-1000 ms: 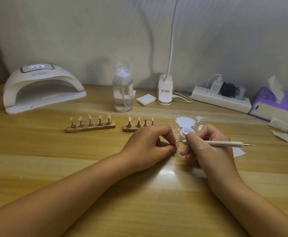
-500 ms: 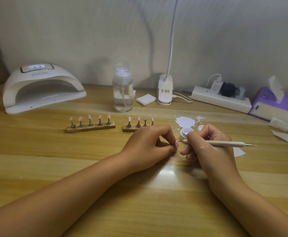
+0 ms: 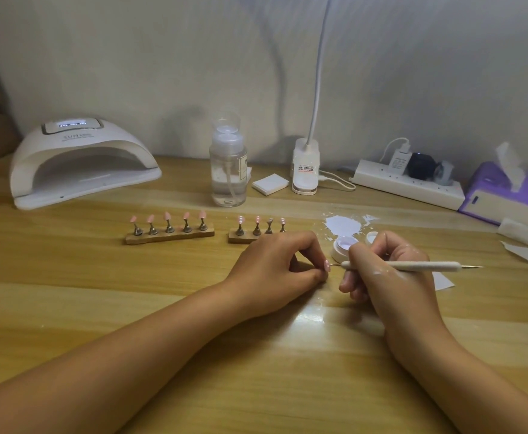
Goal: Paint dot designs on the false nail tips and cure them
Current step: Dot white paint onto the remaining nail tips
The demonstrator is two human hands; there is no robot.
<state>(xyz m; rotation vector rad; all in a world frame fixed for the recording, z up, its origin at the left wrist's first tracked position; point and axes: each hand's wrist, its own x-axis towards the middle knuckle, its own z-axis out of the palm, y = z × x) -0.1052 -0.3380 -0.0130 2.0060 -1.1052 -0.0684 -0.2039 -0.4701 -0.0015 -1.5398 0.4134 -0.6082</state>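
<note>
Left hand (image 3: 275, 267) pinches your pink false nail tip (image 3: 327, 265) | likely light, slippery: hold edges | right hand (image 3: 388, 274) grips white dotting pen (image 3: 419, 266)

Dim (soft focus), glare on table (image 3: 311, 317).

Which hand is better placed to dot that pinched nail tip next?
Right. The right hand grips the tool, its point close to the nail tip, which the left hand pinches steady.
</note>
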